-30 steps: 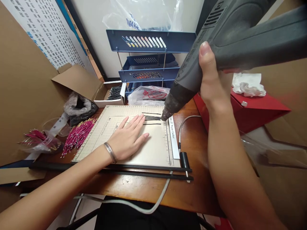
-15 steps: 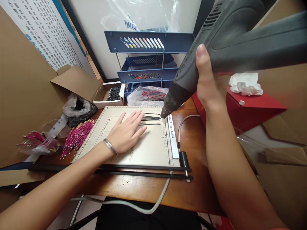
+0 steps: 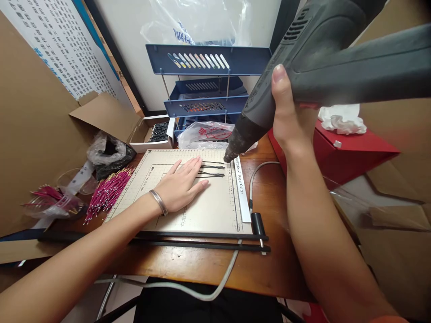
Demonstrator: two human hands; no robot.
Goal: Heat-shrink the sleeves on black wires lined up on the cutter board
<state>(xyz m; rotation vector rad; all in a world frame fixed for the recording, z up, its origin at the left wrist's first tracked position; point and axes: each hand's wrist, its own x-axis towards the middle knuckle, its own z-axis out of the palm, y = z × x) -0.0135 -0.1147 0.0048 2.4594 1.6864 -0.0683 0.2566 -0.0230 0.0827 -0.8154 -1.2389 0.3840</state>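
My left hand [image 3: 182, 184] lies flat, fingers stretched out, over several thin black wires [image 3: 213, 167] on the cream board of a paper cutter [image 3: 208, 206]. The wires' right ends stick out past the fingertips; the rest is hidden under the palm. My right hand [image 3: 286, 107] is wrapped round a large dark grey heat gun [image 3: 259, 107], its thumb along the near side. The nozzle points down and to the left, close above the wire ends near the board's right edge. Whether it touches them I cannot tell.
A pile of magenta wires [image 3: 107, 193] lies left of the board, beside plastic bags. Behind stand a white box of black wires [image 3: 155, 142] and a blue tiered rack [image 3: 207, 105]. A red box [image 3: 353, 152] sits on the right. A grey cable [image 3: 232, 264] hangs across the front edge.
The heat gun has shifted slightly left and up. Beneath my left hand the wire ends have spread into separate groups, while the hand itself stays nearly in place.
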